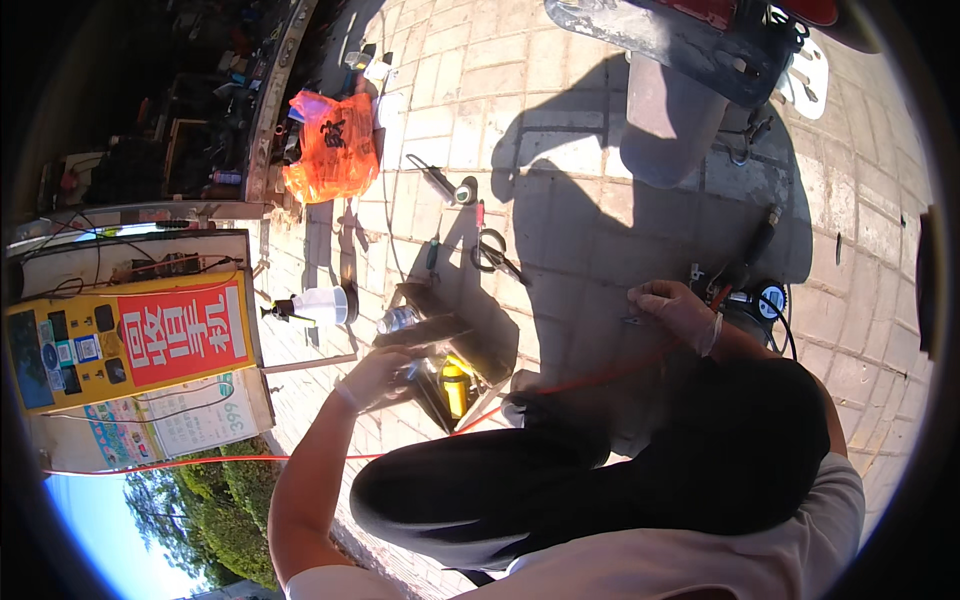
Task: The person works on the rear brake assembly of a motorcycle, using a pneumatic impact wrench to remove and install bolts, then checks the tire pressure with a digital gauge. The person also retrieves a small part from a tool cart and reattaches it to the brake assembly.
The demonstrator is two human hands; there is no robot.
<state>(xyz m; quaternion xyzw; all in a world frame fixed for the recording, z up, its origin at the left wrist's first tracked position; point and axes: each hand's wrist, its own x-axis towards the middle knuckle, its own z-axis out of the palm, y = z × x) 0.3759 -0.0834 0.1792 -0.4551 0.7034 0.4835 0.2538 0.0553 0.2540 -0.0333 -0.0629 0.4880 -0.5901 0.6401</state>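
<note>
My left hand (378, 376), smeared by motion, is over the edge of an open dark box (436, 330); its fingers cannot be made out. A yellow cylindrical thing (454, 388) lies in the box, and a clear bottle-like container (398, 319) is at its far left side. In front of my right knee, my right hand (676, 308) is closed with thumb and fingertips together; a small thing may be at the fingertips, too small to name. Close to the right wrist are a round black gauge-like device (770, 300) and a dark-handled tool (762, 238).
Black-handled scissors (489, 250), a small green-handled tool (432, 254) and a roll (465, 192) lie on the paving. A red hose (330, 458) runs across. Elsewhere are an orange bag (335, 150), a white cup (322, 306), a yellow cabinet (100, 340) and a vehicle part (665, 120).
</note>
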